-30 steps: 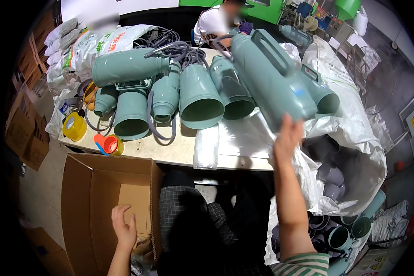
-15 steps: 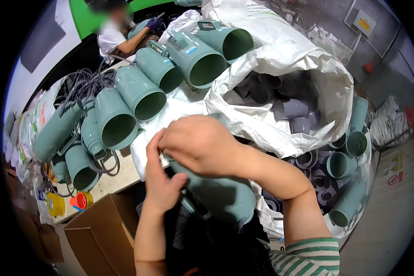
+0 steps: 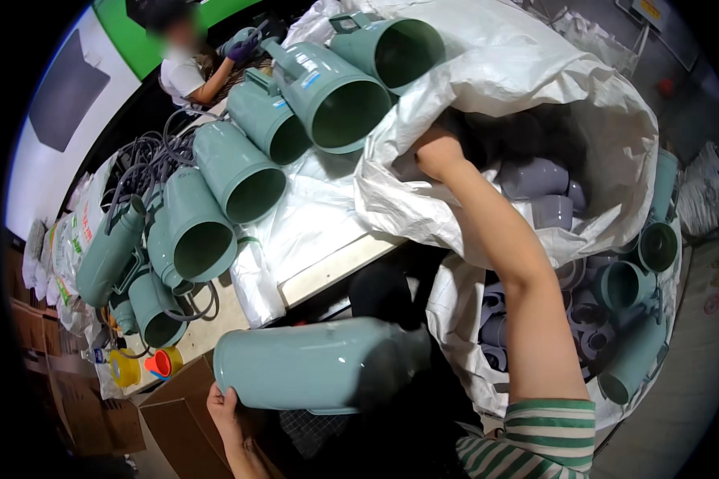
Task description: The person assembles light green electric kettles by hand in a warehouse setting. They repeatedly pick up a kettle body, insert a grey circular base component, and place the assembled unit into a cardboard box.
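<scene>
A pale green plastic thermos casing lies on its side over my lap, its far end in shadow. My left hand grips its left end, the thumb showing on the rim. My right arm stretches forward into a large white woven sack. Inside the mouth is my right hand, beside grey-purple plastic fittings; its fingers are mostly hidden by shadow and the sack's edge.
Several green thermos casings with handles line the table, open ends toward me. Yellow tape lies near a cardboard box. A second sack on the right holds grey rings and green casings. A co-worker sits at far left.
My right hand has left the casing and reached into the white sack. The casing has turned sideways, and my left hand has moved down and left to its end.
</scene>
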Motion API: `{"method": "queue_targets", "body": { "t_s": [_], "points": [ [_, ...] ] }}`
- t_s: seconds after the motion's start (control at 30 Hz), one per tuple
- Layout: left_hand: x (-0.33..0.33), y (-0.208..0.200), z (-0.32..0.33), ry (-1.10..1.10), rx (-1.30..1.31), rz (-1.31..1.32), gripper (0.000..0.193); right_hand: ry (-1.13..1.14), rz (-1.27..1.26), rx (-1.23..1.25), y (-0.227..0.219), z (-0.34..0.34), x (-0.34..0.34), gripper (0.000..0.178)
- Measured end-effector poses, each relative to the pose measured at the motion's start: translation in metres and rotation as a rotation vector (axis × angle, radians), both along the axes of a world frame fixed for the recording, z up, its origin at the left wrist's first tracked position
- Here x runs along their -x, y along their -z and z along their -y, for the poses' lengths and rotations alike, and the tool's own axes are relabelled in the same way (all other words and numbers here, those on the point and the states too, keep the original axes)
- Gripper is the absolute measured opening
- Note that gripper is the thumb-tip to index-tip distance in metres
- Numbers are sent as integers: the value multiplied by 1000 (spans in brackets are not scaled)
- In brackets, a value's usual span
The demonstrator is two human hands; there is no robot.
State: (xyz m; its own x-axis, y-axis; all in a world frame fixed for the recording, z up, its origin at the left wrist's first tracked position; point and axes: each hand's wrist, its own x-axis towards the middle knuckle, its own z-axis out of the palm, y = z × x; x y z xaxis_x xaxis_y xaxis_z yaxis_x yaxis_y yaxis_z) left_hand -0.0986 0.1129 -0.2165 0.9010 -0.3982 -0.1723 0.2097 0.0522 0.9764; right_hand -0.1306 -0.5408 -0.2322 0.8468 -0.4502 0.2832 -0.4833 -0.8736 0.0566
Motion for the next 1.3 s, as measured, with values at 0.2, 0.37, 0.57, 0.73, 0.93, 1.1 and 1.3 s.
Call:
{"method": "queue_targets", "body": {
  "t_s": [0.2, 0.37, 0.57, 0.73, 0.93, 1.1, 1.3],
  "points": [
    [7, 4, -1, -331, 164, -79, 49, 129, 758, -131, -42, -110, 96, 62],
    [-2, 3, -2, -300, 191, -116, 49, -179, 968, -2230, 1, -207, 139, 62],
    [4, -18, -10, -169, 83, -249, 44, -632, 877, -1248, -15, -256, 114, 67],
    [-8, -10, -11, -388, 93, -129, 40, -653, 874, -1042, -43, -274, 151, 83],
    [-11, -120, 66, -627, 35, 559, 56, -69, 610, -1668, 42, -349, 216, 34],
    [-53, -72, 89, 267, 151, 744, 27, 389, 485, -851, 97, -276, 326, 33],
    [-28, -65, 174, 464, 632, 281, 38, 646, -210, -1101, 268, -369, 464, 41]
  ]
}}
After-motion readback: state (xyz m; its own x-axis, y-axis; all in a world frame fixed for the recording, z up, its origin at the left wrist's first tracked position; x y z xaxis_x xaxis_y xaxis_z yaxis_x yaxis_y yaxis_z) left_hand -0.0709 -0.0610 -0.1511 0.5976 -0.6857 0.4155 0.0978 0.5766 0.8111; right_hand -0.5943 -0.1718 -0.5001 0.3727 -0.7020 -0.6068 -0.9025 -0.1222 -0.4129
